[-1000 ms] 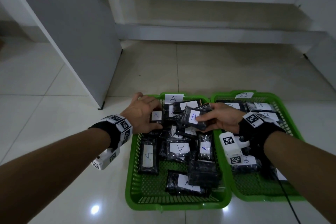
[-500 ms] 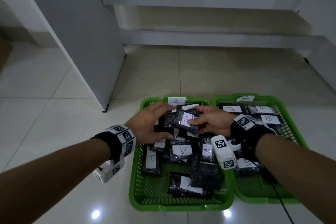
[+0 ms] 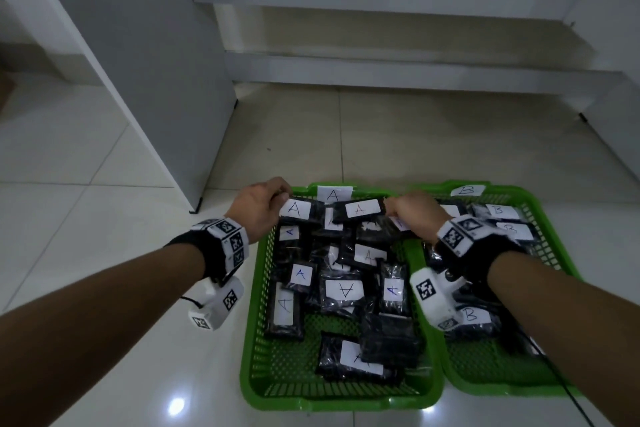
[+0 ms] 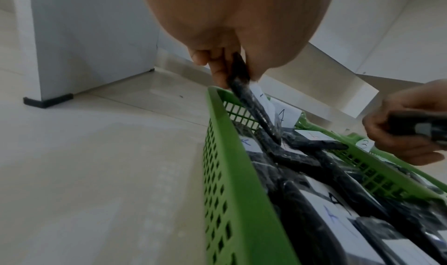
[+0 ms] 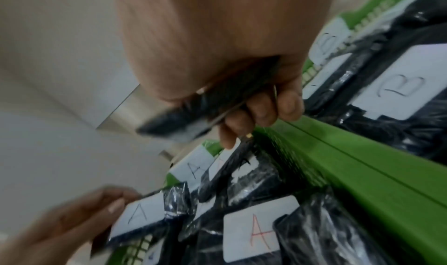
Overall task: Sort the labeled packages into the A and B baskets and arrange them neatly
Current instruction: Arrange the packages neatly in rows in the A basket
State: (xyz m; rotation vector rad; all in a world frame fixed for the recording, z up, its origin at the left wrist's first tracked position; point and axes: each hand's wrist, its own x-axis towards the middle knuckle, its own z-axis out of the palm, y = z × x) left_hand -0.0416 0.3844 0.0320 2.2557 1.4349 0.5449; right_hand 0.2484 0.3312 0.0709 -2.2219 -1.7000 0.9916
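While pinching one black A package (image 3: 300,211) at the far left corner, left hand (image 3: 258,208) curled tight. Right hand (image 3: 414,217) curled round another A package (image 3: 360,210), just right of it. Both above the far end of green A basket (image 3: 252,333), full of more A packages. Green B basket (image 3: 554,246) touching on the right, holding B packages (image 3: 498,210).

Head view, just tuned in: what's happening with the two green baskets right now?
A person is tidying the A basket. The left hand grips one black A-labeled package at the far left corner, and the right hand holds another A package beside it near the far rim. The remaining A packages lie jumbled in that basket. The B basket on the right holds B-labeled packages.
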